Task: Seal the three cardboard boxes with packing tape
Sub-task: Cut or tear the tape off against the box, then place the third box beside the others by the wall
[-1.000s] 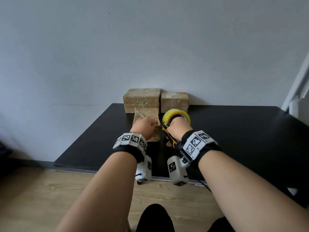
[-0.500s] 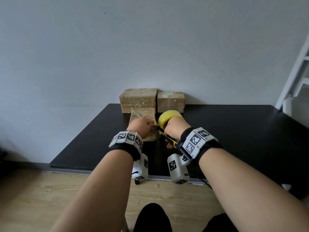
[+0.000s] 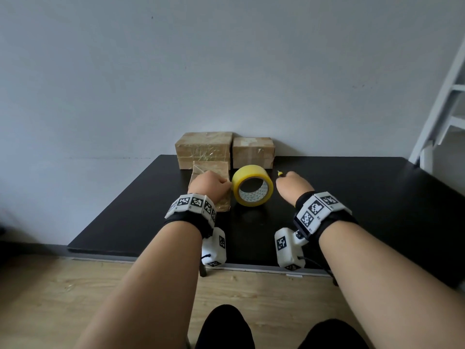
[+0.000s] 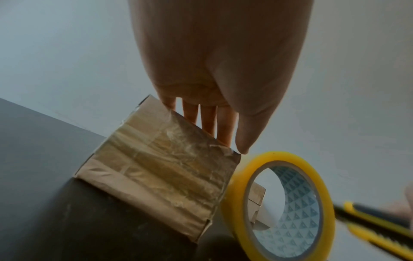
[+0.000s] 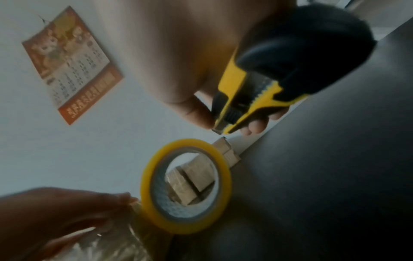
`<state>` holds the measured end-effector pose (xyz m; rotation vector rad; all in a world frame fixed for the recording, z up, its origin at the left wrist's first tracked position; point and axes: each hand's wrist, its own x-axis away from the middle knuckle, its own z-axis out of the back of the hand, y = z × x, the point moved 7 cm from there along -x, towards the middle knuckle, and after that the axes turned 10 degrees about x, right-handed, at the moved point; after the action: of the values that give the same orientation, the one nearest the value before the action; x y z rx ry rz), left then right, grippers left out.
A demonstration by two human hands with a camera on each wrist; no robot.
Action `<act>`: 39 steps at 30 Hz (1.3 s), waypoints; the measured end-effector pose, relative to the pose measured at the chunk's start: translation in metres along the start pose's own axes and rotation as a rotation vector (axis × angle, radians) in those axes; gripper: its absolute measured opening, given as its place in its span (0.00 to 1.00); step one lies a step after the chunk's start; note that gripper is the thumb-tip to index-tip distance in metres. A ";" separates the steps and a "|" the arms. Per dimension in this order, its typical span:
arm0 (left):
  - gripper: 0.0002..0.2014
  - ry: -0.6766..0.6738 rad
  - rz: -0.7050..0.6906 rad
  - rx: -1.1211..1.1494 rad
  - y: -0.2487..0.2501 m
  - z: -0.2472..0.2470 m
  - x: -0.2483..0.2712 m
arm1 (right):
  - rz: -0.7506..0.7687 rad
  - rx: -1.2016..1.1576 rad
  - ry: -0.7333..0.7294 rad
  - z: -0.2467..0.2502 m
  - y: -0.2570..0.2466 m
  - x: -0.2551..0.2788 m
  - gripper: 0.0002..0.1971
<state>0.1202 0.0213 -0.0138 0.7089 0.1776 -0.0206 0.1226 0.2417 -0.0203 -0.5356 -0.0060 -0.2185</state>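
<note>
A small cardboard box (image 3: pixel 201 168) wrapped in shiny tape lies on the black table (image 3: pixel 364 197). My left hand (image 3: pixel 210 187) rests on its top; in the left wrist view its straight fingers (image 4: pixel 209 121) press the box (image 4: pixel 156 176) near the right edge. The yellow tape roll (image 3: pixel 252 188) stands on its rim just right of that box, free of both hands. Right of the roll, my right hand (image 3: pixel 293 185) grips a yellow-and-black utility knife (image 5: pixel 252 91), whose tip (image 3: pixel 279 173) points away from me. Two more boxes (image 3: pixel 203 149) (image 3: pixel 253 152) stand against the wall.
A white ladder-like frame (image 3: pixel 442 109) stands at the far right past the table. A calendar (image 5: pixel 71 65) hangs on the wall. The table's front edge (image 3: pixel 176 256) lies just under my wrists, with wooden floor below.
My right hand has drawn away to the right with the knife, leaving the tape roll standing alone. My left hand has stayed on the near box.
</note>
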 end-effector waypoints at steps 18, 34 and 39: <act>0.10 0.046 0.002 0.117 -0.010 0.012 -0.018 | 0.324 -0.063 0.135 0.004 -0.045 -0.018 0.21; 0.07 -0.083 -0.003 0.197 -0.026 0.026 -0.018 | 0.386 -0.003 -0.110 -0.016 -0.084 0.008 0.04; 0.06 -0.061 -0.008 0.192 -0.024 0.027 -0.013 | 0.442 0.219 0.013 -0.019 -0.084 0.013 0.11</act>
<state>0.1098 -0.0148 -0.0073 0.8981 0.1214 -0.0678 0.1167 0.1594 0.0068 -0.3063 0.0997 0.2088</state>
